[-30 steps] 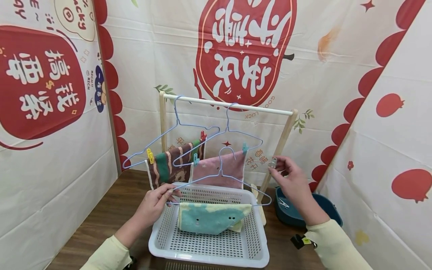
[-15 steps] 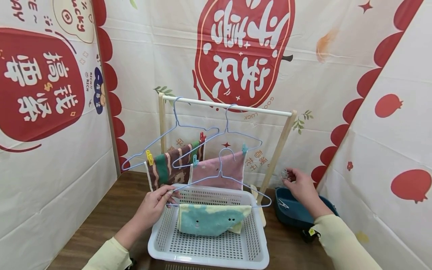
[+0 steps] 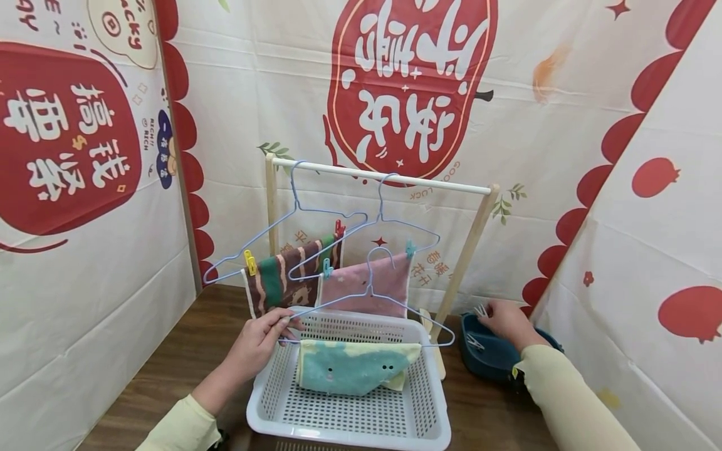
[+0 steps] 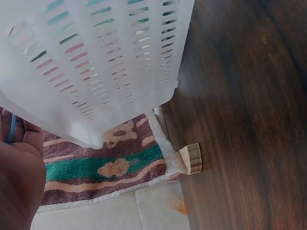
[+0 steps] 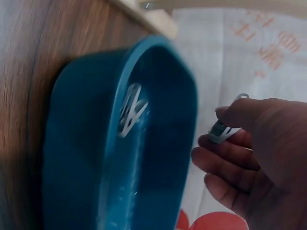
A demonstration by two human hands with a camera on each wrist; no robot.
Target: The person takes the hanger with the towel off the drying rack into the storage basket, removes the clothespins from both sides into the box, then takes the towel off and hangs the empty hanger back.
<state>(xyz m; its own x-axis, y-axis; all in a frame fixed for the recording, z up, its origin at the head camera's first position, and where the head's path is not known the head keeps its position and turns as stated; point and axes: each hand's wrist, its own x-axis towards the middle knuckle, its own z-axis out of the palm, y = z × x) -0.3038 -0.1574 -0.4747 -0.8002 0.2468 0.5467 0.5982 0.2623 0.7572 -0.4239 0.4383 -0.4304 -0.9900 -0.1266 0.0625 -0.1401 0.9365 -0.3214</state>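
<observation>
My left hand [image 3: 262, 335] grips the left end of a blue wire hanger [image 3: 369, 290] above the white basket. Over the hanger's lower bar lies a folded teal and pale yellow towel [image 3: 356, 371]. In the left wrist view only part of that hand [image 4: 21, 163] shows, with a bit of blue wire between the fingers. My right hand [image 3: 510, 324] is at the dark blue basin on the right, pinching a whitish clothespin [image 5: 223, 132] between thumb and fingers. A second clothespin [image 5: 132, 110] lies inside the basin [image 5: 79, 124].
Behind the white perforated basket [image 3: 350, 434] stands a wooden rack with a white rail [image 3: 361, 171]. Two more blue hangers hang there, one with a striped brown towel [image 3: 282, 282], the other with a pink towel [image 3: 366, 283], each held by clothespins. Printed cloth walls surround the wooden table [image 3: 186, 332].
My right hand has moved right and down from beside the rack's right post to the blue basin, keeping the clothespin. My left hand, hanger and teal towel have stayed about still.
</observation>
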